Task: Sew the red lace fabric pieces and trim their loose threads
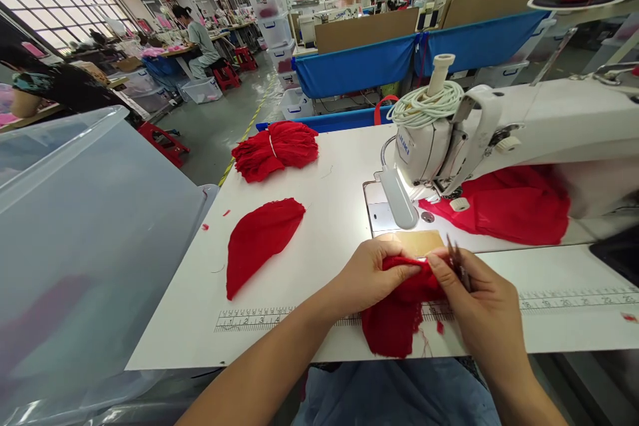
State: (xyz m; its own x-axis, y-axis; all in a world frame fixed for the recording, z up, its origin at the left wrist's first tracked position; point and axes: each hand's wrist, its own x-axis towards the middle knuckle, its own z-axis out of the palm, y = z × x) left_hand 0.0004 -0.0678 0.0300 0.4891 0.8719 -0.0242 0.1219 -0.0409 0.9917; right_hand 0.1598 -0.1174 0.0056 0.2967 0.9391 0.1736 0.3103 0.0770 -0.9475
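A piece of red cloth (392, 323) is stretched between my hands above the front edge of the sewing table, its lower part hanging with a frayed side. My left hand (372, 273) pinches its upper edge between thumb and fingers. With thumb and forefinger, my right hand (482, 296) grips the other end. Metal thread snips (458, 264) are tucked in that same hand, blades pointing up and away; their handles are mostly hidden. Just beyond my hands is the sewing machine (424, 146), with more red cloth (514, 206) lying under its arm.
A single curved red piece (262, 243) and a tied red bundle (275, 150) lie on the table's left. A printed ruler (249, 319) runs along the front. A large clear plastic bin (100, 226) stands against the left side. Other people sit at machines farther back.
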